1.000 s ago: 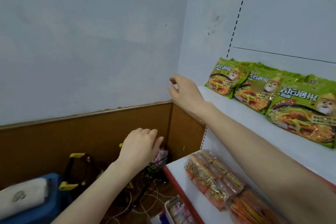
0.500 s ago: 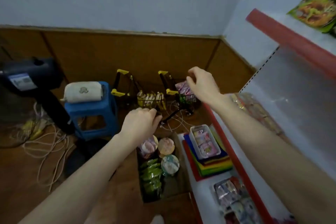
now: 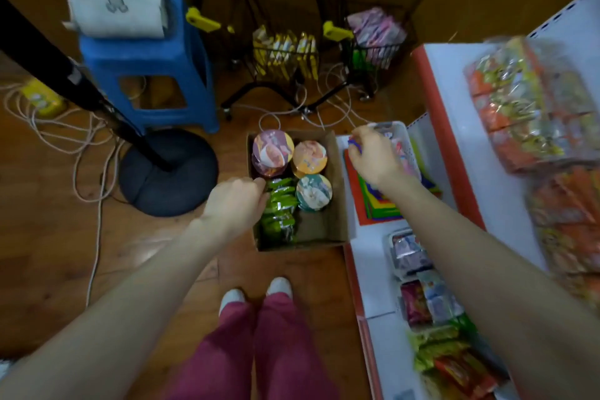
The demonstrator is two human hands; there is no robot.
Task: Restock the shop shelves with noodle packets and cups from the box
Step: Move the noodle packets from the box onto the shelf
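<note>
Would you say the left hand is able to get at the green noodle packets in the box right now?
Probably yes: the left hand is at the open cardboard box, its fingers right beside the green packets, which stand uncovered with nothing lying over them.

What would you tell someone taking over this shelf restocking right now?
Left hand: reaching into the box, fingers curled onto the green packets; grip unclear.
Right hand: hovers over the lower shelf, fingers curled; unclear if it holds anything.
The box sits on the floor beside the shelves, holding three cups and a row of green packets.
Done: nothing lifted out yet.
Left: shelve the packets and cups.
</note>
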